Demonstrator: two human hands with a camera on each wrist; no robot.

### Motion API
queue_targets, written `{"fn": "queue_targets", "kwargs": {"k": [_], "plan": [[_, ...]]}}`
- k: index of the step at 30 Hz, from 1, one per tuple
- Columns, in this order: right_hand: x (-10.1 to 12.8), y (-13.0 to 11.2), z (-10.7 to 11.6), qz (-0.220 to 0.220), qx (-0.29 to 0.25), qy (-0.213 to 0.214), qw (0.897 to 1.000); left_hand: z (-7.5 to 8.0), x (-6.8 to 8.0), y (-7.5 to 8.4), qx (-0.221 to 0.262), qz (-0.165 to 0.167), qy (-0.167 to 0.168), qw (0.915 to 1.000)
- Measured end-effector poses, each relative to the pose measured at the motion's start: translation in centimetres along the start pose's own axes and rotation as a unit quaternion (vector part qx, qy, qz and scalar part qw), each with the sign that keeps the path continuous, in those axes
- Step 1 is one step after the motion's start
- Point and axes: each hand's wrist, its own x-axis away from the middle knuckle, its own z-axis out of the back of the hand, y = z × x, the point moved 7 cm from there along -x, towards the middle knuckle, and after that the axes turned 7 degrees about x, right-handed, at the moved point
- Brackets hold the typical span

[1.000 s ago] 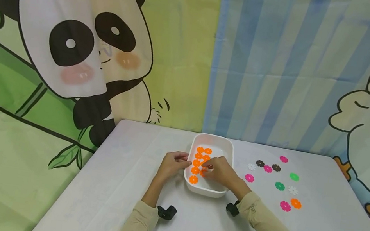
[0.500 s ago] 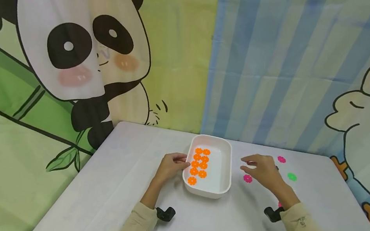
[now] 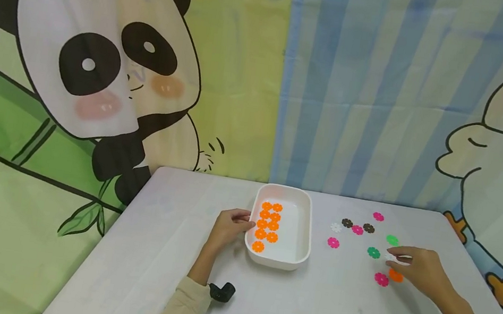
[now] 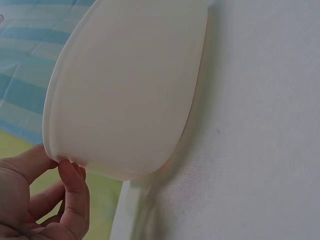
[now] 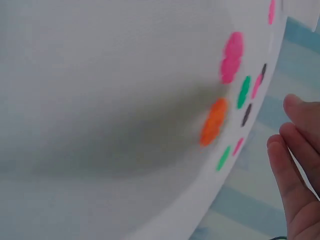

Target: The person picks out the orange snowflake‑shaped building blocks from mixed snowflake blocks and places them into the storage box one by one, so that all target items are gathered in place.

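Observation:
My left hand [image 3: 228,229] pinches the left rim of a white plastic tray [image 3: 290,237], thumb and fingers on either side of its edge, as the left wrist view also shows. Several orange flower-shaped pieces [image 3: 273,225] lie flat in two columns in the tray's left half. On the right, my right hand [image 3: 421,267] hovers above the table with thumb and fingers apart and nothing visible between them. Below its fingertips is a partly covered white flower piece [image 3: 389,256]. A loose orange flower piece [image 3: 395,275] lies beside it, partly under the hand.
Several other flower pieces are scattered on the white table [image 3: 336,308] right of the tray: pink [image 3: 381,279], dark green [image 3: 374,252], light green [image 3: 392,240], brown [image 3: 369,228] and white [image 3: 336,227]. A printed curtain [image 3: 339,83] stands behind the table's back edge.
My right hand has left the tray and moved right across the table to the loose flower pieces. The left hand stays on the tray's rim.

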Motion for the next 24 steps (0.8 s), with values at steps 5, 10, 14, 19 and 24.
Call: {"fn": "queue_targets", "kwargs": {"k": [5, 10, 14, 19, 24], "plan": [[1.5, 2.3, -1.0, -0.039, 0.005, -0.047, 0.998, 0.1, 0.0, 0.0, 0.001, -0.003, 0.001, 1.0000], [2.0, 3.8, -1.9, -0.073, 0.000, -0.086, 0.994, 0.2, 0.0, 0.1, 0.001, -0.006, 0.000, 1.0000], [2.0, 4.5, -2.4, -0.076, 0.000, -0.098, 0.992, 0.2, 0.1, 0.0, 0.001, 0.001, -0.001, 1.0000], [1.8, 5.0, -2.6, -0.069, 0.003, -0.100, 0.993, 0.2, 0.1, -0.1, 0.004, 0.004, -0.002, 1.0000], [1.8, 5.0, -2.7, -0.054, 0.017, -0.087, 0.995, 0.2, 0.1, 0.1, 0.001, 0.000, -0.004, 1.0000]]}}
